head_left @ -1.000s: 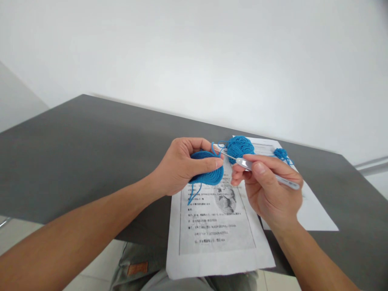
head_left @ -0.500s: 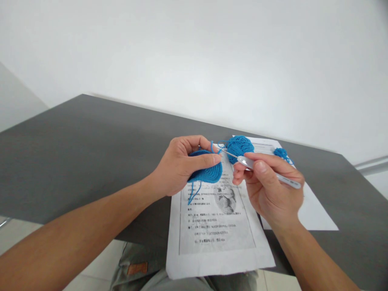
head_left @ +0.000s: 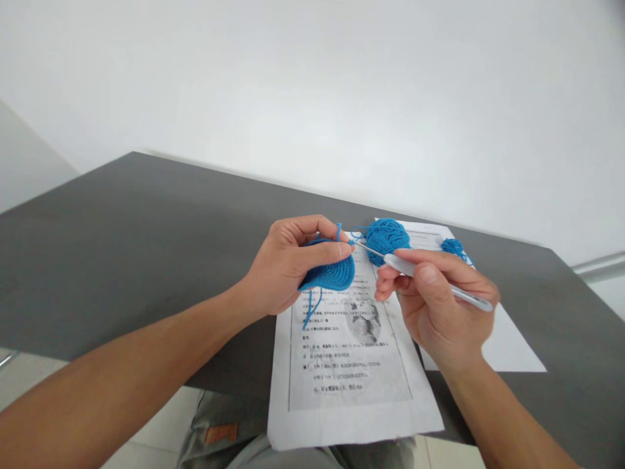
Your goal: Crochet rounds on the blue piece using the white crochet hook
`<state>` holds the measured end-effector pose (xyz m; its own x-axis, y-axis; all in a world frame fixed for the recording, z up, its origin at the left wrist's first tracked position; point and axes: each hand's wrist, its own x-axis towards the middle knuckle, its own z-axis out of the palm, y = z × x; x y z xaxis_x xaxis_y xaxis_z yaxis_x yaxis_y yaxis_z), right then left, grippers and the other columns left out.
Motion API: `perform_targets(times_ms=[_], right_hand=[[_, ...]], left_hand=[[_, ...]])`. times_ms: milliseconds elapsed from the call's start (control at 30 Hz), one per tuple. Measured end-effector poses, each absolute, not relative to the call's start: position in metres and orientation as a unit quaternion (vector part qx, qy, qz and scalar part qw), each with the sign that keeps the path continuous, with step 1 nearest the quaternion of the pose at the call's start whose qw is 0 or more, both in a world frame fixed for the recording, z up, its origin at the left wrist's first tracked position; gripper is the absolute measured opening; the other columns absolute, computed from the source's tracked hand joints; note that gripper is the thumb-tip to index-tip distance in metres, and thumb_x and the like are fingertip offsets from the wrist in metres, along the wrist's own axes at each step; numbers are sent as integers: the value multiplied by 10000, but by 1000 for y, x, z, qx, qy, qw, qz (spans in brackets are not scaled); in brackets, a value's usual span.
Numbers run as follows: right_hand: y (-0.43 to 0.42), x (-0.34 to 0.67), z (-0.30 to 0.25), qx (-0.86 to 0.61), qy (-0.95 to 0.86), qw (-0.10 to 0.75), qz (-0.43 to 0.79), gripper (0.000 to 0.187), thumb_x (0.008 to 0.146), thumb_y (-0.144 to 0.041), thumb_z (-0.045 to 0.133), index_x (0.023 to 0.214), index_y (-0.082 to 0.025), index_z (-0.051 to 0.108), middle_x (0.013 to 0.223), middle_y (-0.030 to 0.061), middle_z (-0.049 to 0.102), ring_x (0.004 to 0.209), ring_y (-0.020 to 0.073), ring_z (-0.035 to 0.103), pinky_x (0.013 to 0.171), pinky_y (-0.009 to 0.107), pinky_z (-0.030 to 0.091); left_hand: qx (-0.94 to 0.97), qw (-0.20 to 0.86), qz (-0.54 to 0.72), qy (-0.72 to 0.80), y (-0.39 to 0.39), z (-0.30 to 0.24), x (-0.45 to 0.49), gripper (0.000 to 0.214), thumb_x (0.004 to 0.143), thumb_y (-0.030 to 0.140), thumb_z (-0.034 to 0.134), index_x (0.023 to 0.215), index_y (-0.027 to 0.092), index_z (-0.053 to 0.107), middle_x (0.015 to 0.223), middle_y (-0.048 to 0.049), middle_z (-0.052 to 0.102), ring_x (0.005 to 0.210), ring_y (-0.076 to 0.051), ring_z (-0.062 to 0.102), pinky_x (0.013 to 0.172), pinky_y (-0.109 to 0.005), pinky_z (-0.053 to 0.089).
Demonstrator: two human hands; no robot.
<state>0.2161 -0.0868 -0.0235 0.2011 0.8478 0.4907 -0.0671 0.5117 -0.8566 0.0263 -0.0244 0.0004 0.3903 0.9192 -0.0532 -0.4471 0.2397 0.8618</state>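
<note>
My left hand [head_left: 303, 260] pinches a round blue crochet piece [head_left: 332, 273] between thumb and fingers, with working yarn looped over the index finger. A loose yarn tail [head_left: 311, 312] dangles below the piece. In my right hand [head_left: 439, 293] is a crochet hook [head_left: 400, 264] with a light grey handle, held like a pen. Its thin metal shaft points left, and the tip meets the edge of the piece by my left thumb; the exact stitch is too small to tell. Behind the hook lies a ball of blue yarn [head_left: 385, 238], a strand running from it toward my left hand.
Beneath my hands a printed sheet [head_left: 351, 391] with text and a dark picture overhangs the front edge of the grey table [head_left: 170, 247]. A second sheet [head_left: 502, 345] lies to the right, bearing a small tangle of blue yarn [head_left: 453, 247]. A white wall rises behind.
My left hand and the crochet piece have shifted slightly left and up. My right hand has moved a little right, its crochet hook turned slightly.
</note>
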Motion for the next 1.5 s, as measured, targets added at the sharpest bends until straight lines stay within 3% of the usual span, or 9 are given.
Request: perform_targets(times_ms=[167,333,633,833,1033,1333,1500], right_hand=[[-88,221,-31,-363,-577,668,299,165,939,-275,842,1102,-275,865,902,27,867,671,180,815,644,324,725],[-89,223,-34,-362,-596,666,265,233,894,-187,871,1109,-277,866,999,30,862,743,186,830,645,311,720],[-90,220,-25,-388,-548,673,311,148,903,-358,877,1013,-259,876,797,42,858,553,185,782,553,324,704],[-89,216,-20,-362,-523,688,349,248,902,-446,864,923,-199,875,720,51,831,497,177,745,436,285,648],[-85,216,-17,-353,-506,680,396,365,914,-564,811,867,-207,865,665,47,805,471,162,717,373,234,595],[-85,218,-18,-345,-515,672,404,303,939,-492,813,882,-198,858,682,37,807,496,151,724,392,222,595],[-86,219,-18,-356,-523,672,386,208,883,-424,886,962,-233,867,764,28,841,549,168,764,517,292,686]], left_hand=[[403,727,469,298,-24,0,26,289,529,186,1011,672,124,767,664,-36,745,509,-78,585,488,-194,454],[410,718,474,304,-23,-1,26,259,547,171,991,671,131,766,669,-29,744,517,-80,587,492,-197,448],[464,681,476,309,-22,-5,26,191,606,143,946,663,138,765,629,9,694,503,-64,536,465,-195,387],[466,683,473,303,-22,-5,25,193,609,134,947,656,146,760,621,20,682,492,-61,526,442,-196,374],[463,690,469,297,-22,-5,25,195,608,140,952,660,149,765,613,20,679,484,-64,525,439,-199,378],[454,696,474,292,-23,-4,25,204,593,131,955,653,144,760,622,20,689,489,-64,538,449,-196,395],[442,697,469,313,-24,-2,26,229,583,163,970,662,141,756,610,12,681,486,-69,533,453,-203,385]])
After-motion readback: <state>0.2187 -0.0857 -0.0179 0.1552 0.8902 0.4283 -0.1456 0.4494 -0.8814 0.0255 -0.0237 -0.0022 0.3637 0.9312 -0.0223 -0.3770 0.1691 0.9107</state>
